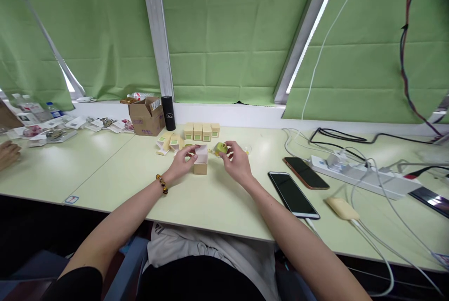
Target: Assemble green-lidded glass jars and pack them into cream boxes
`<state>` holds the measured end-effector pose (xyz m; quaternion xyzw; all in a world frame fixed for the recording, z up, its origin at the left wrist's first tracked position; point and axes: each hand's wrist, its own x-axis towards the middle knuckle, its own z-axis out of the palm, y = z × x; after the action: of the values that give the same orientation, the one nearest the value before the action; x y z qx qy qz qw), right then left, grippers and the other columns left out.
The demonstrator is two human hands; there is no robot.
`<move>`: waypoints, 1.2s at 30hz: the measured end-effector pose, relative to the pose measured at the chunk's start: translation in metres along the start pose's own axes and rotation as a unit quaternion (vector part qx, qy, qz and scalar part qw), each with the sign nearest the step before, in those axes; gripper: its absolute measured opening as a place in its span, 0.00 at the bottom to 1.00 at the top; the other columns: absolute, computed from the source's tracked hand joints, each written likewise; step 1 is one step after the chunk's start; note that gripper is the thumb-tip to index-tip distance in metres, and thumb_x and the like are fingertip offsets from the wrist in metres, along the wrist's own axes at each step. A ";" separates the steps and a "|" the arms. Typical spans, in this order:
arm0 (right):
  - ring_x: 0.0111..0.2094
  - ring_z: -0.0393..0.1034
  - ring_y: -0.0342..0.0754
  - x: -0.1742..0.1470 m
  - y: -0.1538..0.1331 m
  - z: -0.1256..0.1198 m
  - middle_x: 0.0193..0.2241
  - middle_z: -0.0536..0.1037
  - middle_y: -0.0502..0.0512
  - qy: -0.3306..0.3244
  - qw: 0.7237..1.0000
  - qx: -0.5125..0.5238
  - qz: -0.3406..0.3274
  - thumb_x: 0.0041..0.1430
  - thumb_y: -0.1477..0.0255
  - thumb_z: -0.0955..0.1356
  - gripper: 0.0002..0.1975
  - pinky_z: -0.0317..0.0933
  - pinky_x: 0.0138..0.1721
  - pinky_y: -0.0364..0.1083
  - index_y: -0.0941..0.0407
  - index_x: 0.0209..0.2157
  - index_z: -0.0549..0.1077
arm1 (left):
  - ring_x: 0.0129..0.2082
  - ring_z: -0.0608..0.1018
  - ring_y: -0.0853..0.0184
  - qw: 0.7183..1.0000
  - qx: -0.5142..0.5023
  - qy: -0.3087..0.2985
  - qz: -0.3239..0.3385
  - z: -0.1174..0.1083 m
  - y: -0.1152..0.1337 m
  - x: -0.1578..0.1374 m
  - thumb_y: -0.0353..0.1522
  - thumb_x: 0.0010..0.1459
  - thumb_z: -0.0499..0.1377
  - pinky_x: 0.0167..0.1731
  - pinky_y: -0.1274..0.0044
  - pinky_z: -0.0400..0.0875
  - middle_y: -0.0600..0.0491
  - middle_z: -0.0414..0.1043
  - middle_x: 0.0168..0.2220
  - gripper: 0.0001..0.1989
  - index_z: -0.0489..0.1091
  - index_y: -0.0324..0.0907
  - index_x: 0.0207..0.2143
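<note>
My left hand (181, 164) grips a small open cardboard box (200, 168) at its raised white flap, with the box standing on the table. Just to the right, my right hand (237, 161) pinches a small rounded green object (220, 147) between thumb and fingers, apart from the box; its exact kind is too small to make out. Behind the hands stand several small closed boxes (198, 132) with green labels. Flattened or partly open boxes (164, 143) lie beside my left hand. A little clear plastic piece (247, 149) rests past my right hand.
A larger brown carton (145, 118) and a black bottle (168, 113) stand at the back left. Phones (293, 194), a power strip (361, 177), a yellow charger (342, 208) and loose cables fill the right side. Another person's hand (9, 154) is at far left, near bagged items (52, 135).
</note>
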<state>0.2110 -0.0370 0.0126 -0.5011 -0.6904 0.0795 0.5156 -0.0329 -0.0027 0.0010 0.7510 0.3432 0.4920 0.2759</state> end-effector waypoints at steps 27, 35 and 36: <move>0.41 0.71 0.53 -0.013 -0.022 0.001 0.42 0.78 0.55 -0.123 0.989 0.025 -0.074 0.56 0.75 0.70 0.14 0.68 0.35 0.49 0.50 0.44 0.71 | 0.51 0.77 0.61 0.995 -0.070 -0.066 -0.008 0.009 0.010 -0.006 0.23 0.54 0.56 0.52 0.68 0.75 0.44 0.75 0.58 0.32 0.73 0.44 0.62; 0.38 0.70 0.52 -0.017 -0.022 0.009 0.35 0.77 0.54 -0.123 0.985 0.005 -0.118 0.67 0.74 0.64 0.05 0.65 0.35 0.48 0.52 0.40 0.71 | 0.50 0.76 0.62 0.995 -0.073 -0.074 -0.007 0.010 0.014 -0.007 0.22 0.54 0.56 0.51 0.70 0.74 0.44 0.75 0.56 0.32 0.73 0.42 0.62; 0.39 0.70 0.52 -0.017 -0.022 0.011 0.36 0.77 0.54 -0.114 0.987 0.004 -0.117 0.68 0.74 0.63 0.06 0.65 0.35 0.48 0.52 0.39 0.72 | 0.50 0.75 0.62 0.994 -0.075 -0.075 -0.009 0.010 0.015 -0.007 0.22 0.53 0.56 0.51 0.70 0.73 0.44 0.75 0.56 0.32 0.73 0.42 0.62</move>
<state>0.1882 -0.0565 0.0102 -0.4028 -0.7983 0.0782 0.4408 -0.0217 -0.0178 0.0047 0.7599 0.2900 0.4559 0.3613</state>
